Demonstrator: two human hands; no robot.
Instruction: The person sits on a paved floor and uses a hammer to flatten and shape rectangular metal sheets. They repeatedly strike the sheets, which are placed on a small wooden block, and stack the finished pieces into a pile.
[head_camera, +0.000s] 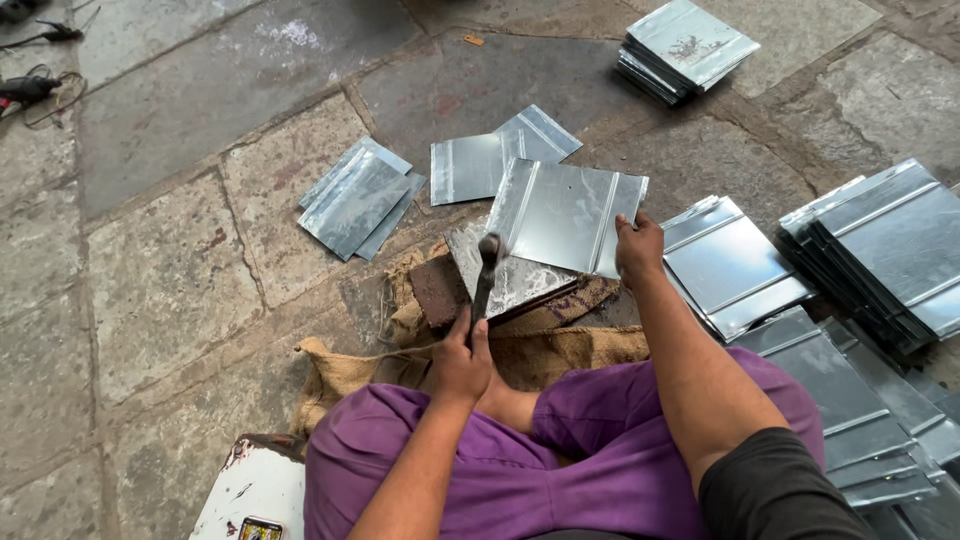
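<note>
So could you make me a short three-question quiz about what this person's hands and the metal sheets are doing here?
1. True or false: the left hand grips a hammer.
2. What does the right hand hold? A) a burlap sack B) a ribbed metal sheet C) a drill
3. What cloth lies under the work block?

Key:
1. True.
2. B, the ribbed metal sheet, pinched at its right edge.
3. Burlap sacking, spread on the stone floor.

Ribbed metal sheet (565, 212), dark hammer (487, 270)
</note>
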